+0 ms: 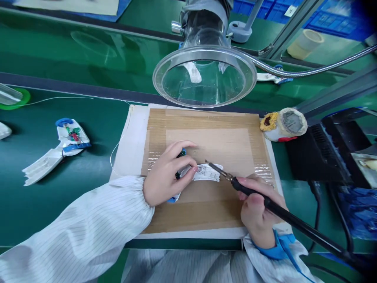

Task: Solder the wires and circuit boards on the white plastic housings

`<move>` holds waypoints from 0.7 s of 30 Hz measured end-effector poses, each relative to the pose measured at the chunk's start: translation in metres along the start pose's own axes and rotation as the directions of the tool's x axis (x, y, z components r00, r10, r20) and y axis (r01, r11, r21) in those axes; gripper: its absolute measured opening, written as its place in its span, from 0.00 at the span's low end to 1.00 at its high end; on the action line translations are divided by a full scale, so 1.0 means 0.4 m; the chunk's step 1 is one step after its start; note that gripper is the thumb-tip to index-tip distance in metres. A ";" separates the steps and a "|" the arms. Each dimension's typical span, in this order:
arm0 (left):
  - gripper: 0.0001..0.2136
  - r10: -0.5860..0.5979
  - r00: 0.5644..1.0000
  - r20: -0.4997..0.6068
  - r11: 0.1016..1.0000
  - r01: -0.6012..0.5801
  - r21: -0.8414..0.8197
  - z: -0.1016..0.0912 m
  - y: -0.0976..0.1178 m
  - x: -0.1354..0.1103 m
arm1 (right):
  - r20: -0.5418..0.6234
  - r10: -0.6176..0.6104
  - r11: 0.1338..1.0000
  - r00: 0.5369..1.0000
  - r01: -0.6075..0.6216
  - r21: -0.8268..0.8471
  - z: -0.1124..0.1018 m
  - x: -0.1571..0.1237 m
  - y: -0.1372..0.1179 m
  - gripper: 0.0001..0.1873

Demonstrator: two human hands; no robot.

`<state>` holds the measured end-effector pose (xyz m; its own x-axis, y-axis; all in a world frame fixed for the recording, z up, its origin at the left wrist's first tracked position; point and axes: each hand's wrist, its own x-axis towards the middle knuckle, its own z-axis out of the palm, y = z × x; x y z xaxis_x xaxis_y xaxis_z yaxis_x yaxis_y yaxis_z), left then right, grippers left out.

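My right hand (259, 208) is closed around the black handle of a soldering iron (250, 190), whose thin metal tip points up and left. That tip hangs near the upper edge of a white plastic shell (208, 172) lying on the cardboard. My left hand (172, 173) covers the shell's other end, thumb and forefinger pinched together over it. Whatever sits in that pinch is too small to name. Bits of blue and dark parts show around the left fingers. A thin pale wire (111, 155) curves down beside the board and disappears behind my left sleeve.
Another white shell with a small circuit and coloured wires (73, 135) lies at left, near a green-rimmed spool (14, 98). A clear fume hood (204, 76) hangs above the cardboard (203, 216). At right stand a round pot with yellow sponge (269, 121) and a black box (308, 153).
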<state>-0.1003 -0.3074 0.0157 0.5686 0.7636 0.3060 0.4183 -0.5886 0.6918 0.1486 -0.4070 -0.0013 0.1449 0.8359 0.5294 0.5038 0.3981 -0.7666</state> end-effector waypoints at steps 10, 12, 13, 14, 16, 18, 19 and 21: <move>0.11 -0.016 1.000 0.021 1.000 0.016 0.015 0.001 0.000 0.004 | 0.059 0.021 1.000 0.998 -0.022 0.003 -0.001 0.003 -0.008 0.09; 0.11 -0.020 1.000 0.017 1.000 0.020 0.013 0.002 0.003 0.006 | 0.059 0.021 1.000 0.998 -0.021 0.007 0.000 0.004 -0.008 0.09; 0.11 -0.020 1.000 0.012 1.000 0.020 0.010 0.004 0.004 0.006 | 0.059 0.021 1.000 0.998 -0.022 0.008 0.000 0.004 -0.008 0.09; 0.11 -0.022 1.000 0.008 1.000 0.022 0.006 0.005 0.006 0.007 | 0.060 0.020 1.000 0.998 -0.020 0.009 -0.001 0.004 -0.008 0.09; 0.10 -0.028 1.000 -0.004 1.000 0.028 -0.001 0.008 0.009 0.007 | 0.058 0.008 1.000 0.998 -0.009 0.006 -0.003 0.003 -0.007 0.10; 0.10 -0.039 0.999 -0.009 0.999 0.039 -0.007 0.010 0.010 0.008 | 0.005 -0.029 1.000 1.000 0.029 -0.003 -0.006 0.003 -0.005 0.12; 0.10 -0.044 0.999 -0.006 0.999 0.044 -0.009 0.010 0.011 0.007 | -0.038 -0.041 0.999 0.998 0.041 -0.007 -0.008 0.004 -0.004 0.13; 0.10 -0.047 0.999 -0.001 0.999 0.047 -0.011 0.010 0.010 0.007 | -0.078 -0.009 1.000 0.997 0.007 -0.017 -0.007 0.009 0.000 0.15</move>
<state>-0.0941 -0.3086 0.0167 0.5473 0.7908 0.2740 0.4368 -0.5491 0.7125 0.1516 -0.4050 0.0016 0.2067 0.8004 0.5628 0.5196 0.3976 -0.7562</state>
